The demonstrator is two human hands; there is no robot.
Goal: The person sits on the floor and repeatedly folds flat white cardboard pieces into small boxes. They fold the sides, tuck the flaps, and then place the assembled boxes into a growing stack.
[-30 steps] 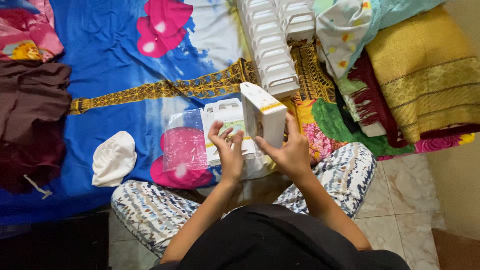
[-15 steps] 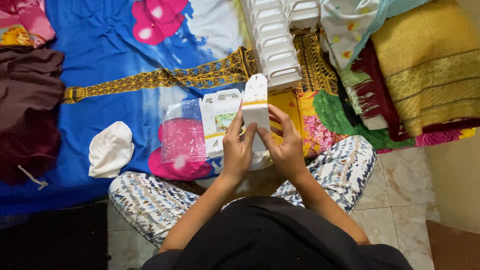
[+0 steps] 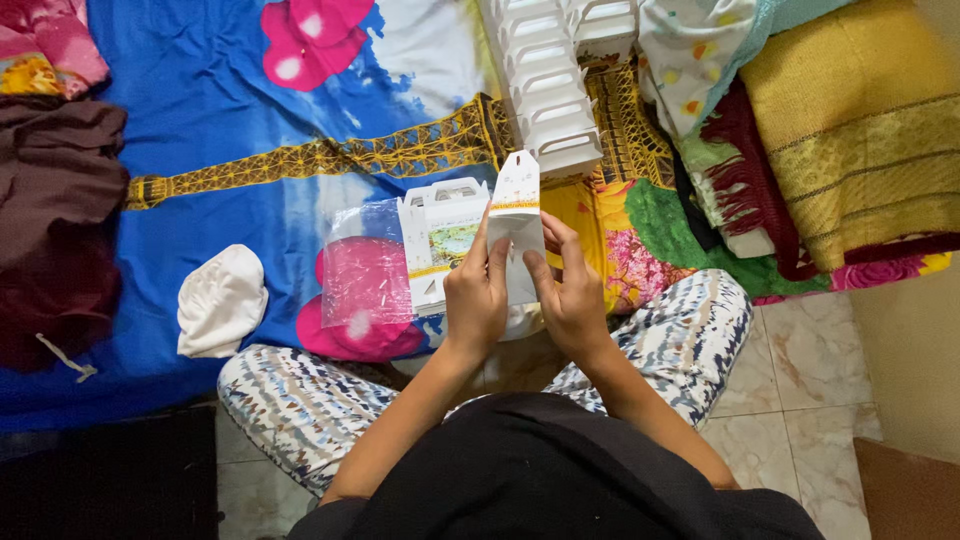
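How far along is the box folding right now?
Done: a row of folded white boxes stands on the blue sheet. In hand: left hand and right hand grip one half-formed box. Left: flat boxes in the plastic bag.

Black top (image 3: 560, 470), bare forearms, blue-white patterned trousers (image 3: 300, 410).
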